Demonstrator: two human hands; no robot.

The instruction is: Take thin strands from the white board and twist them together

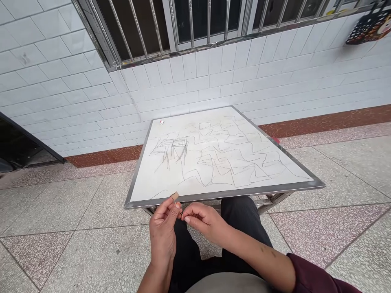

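My left hand is closed in a pinch just in front of the table's near edge. A small tan piece shows at its index fingertip; whether it is held or wrapped round the finger I cannot tell. Something tiny and orange-red is at the thumb tip. My right hand is beside it, thumb and forefinger pinched together. A short thin strand seems to run between the two hands, too fine to identify. Both hands are above my lap, apart from the tabletop.
A white table with a grey metal rim and scribbled dark lines stands before me. On its far left corner sits a small white-and-red item. Behind are a tiled wall and a barred window; a patterned bag hangs upper right.
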